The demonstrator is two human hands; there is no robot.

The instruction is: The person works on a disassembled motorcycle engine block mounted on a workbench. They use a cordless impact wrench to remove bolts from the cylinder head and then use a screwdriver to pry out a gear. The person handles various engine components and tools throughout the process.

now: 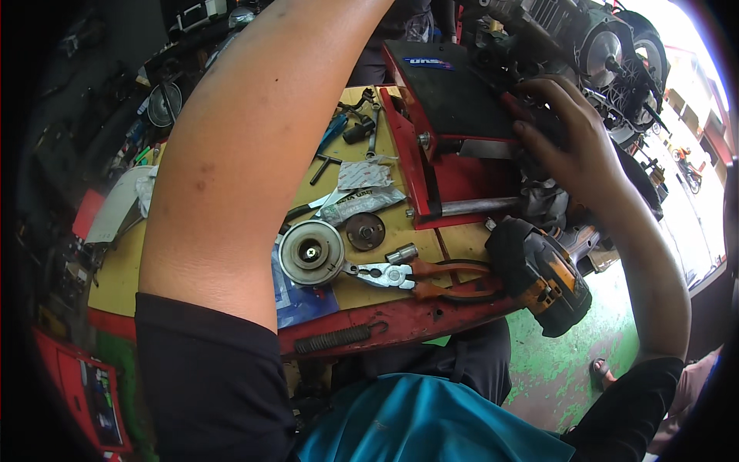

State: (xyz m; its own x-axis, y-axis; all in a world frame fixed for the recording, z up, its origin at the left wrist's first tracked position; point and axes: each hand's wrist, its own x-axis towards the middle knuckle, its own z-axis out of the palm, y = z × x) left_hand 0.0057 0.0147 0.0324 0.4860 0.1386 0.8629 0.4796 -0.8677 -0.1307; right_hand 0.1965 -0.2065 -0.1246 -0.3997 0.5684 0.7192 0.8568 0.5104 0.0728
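My left forearm (223, 177) stretches up across the picture and out past its top edge, so the left hand is out of sight. At the right end of a red stand with a black top pad (454, 92), my right hand (566, 127) is curled, thumb and fingers bent around a dark, partly red thing that I cannot make out. Under this hand lies a cordless power tool (539, 277), black and yellow. Pliers with orange handles (392, 276) rest on the yellow bench, their jaws against a round metal pulley-like part (312, 252).
Near the pliers lie a socket (402, 254), a dark round disc (366, 231) and plastic packets (362, 204). A coil spring (335, 339) sits on the red bench edge. Behind are a wrench (374, 127) and a T-handle tool (323, 167). A motorcycle engine (539, 38) stands far right.
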